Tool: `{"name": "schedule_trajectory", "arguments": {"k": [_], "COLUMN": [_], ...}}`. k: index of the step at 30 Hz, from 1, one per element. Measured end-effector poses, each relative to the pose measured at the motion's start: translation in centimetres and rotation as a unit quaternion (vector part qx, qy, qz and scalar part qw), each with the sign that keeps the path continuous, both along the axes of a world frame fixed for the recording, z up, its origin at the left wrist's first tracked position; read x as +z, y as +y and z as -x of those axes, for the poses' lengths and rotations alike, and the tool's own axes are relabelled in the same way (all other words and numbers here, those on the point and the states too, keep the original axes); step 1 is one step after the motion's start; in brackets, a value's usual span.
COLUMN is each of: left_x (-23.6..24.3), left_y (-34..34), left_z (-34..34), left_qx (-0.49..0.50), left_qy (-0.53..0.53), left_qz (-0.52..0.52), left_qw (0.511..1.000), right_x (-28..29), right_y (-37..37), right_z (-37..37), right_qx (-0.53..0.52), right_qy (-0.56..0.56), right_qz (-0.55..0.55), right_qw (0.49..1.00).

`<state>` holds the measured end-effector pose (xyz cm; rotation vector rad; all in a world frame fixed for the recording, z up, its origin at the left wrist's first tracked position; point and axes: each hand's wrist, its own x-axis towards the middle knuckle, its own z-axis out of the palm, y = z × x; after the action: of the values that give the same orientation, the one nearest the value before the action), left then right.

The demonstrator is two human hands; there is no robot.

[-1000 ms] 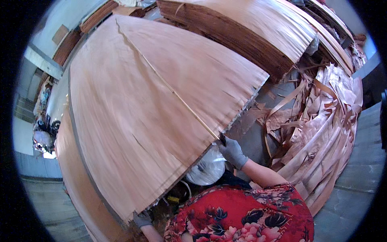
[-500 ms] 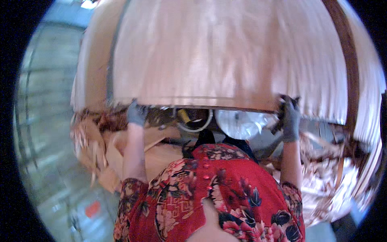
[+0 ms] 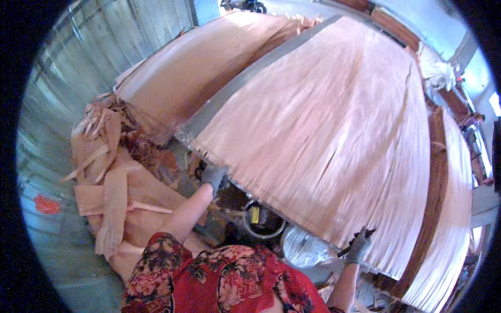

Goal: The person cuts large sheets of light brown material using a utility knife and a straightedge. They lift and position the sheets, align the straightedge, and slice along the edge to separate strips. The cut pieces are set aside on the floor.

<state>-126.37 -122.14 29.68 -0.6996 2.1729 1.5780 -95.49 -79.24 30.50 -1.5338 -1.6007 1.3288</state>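
Note:
A wide, thin sheet of wood veneer [image 3: 323,130], pinkish tan with a long split on its right side, lies on top in front of me. My left hand [image 3: 214,176], in a grey glove, is closed at its near edge toward the left corner; the fingertips are partly hidden. My right hand [image 3: 357,247], gloved too, rests on the sheet near its front edge at the right. It is closed around a slim black tool [image 3: 345,252] whose exact kind I cannot make out.
Further veneer stacks lie left [image 3: 203,73] and right [image 3: 449,208]. Torn veneer scraps [image 3: 117,198] heap at the left. Below the sheet's edge are a round pot [image 3: 265,229] with a yellow object [image 3: 255,214] and a plastic-covered round thing [image 3: 305,249]. A motorcycle [image 3: 245,6] stands far off.
The view has turned, so the sheet now slants across it. The sheet's near edge, level before, runs down to the right. My right hand has come onto the sheet's surface.

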Motion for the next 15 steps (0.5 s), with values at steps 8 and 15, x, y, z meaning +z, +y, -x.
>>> {"name": "schedule_trajectory", "arguments": {"k": [8,15], "left_x": [-13.8,-10.9], "left_y": [-15.4,-32.2], "left_z": [-0.9,-12.3], "left_qx": [0.013,-0.215], "left_qy": [0.031,-0.081], "left_qz": [-0.204,0.268], "left_qw": [0.978,0.936], "right_x": [-3.6,4.2], "right_y": [3.7,-8.4], "right_z": [3.5,13.8], "right_qx": [0.066,0.344], "right_qy": [-0.284,-0.055], "right_qz": [-0.319,-0.294], "right_qw": [0.902,0.890]}}
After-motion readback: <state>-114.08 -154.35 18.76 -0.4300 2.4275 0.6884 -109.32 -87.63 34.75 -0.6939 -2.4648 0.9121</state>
